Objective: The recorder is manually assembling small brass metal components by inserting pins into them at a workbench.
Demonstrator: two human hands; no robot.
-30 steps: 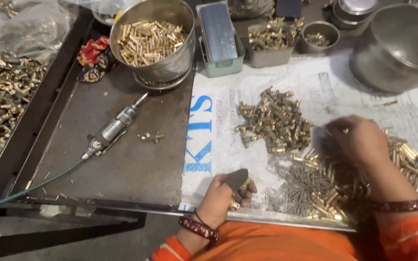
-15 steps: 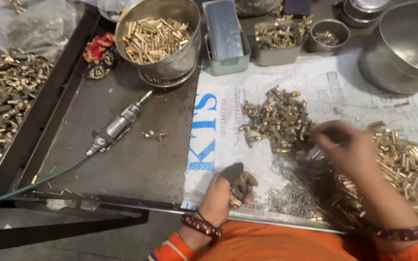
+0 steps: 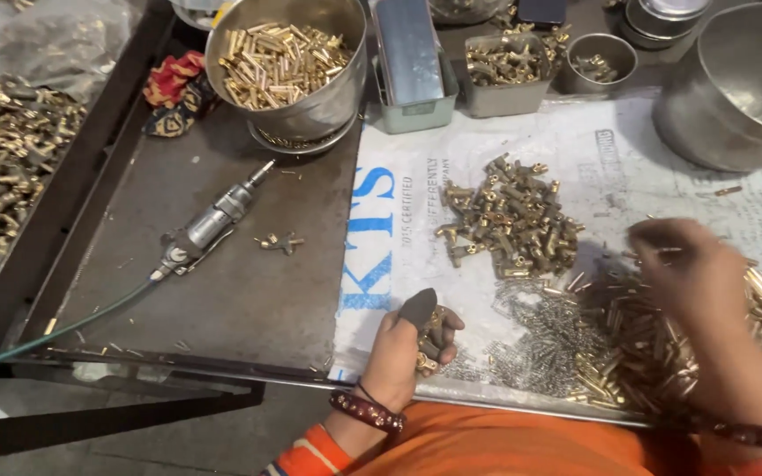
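While the left hand (image 3: 412, 348), near the front edge of the worktop (image 3: 231, 300), cups a small cluster of brass fittings (image 3: 431, 339) with its fingers (image 3: 444, 322) curled closed about them, the thumb capped by a dark guard, the right hand (image 3: 694, 273) hovers blurred over the heap of brass tubes (image 3: 654, 353) at the front right corner; its fingers seem to pinch a thin pin, though whether they are closed cannot be told. Judged from the piles, the work is partly done: a mound of assembled fittings (image 3: 513, 220) lies mid-worktop on the printed white sack (image 3: 575, 141), and many tubes and a drift of small steel springs (image 3: 540, 330) remain loose. Beyond, a steel bowl (image 3: 302, 106) of brass tubes stands at the back edge, and an air tool (image 3: 209, 225) lies idle to the left.
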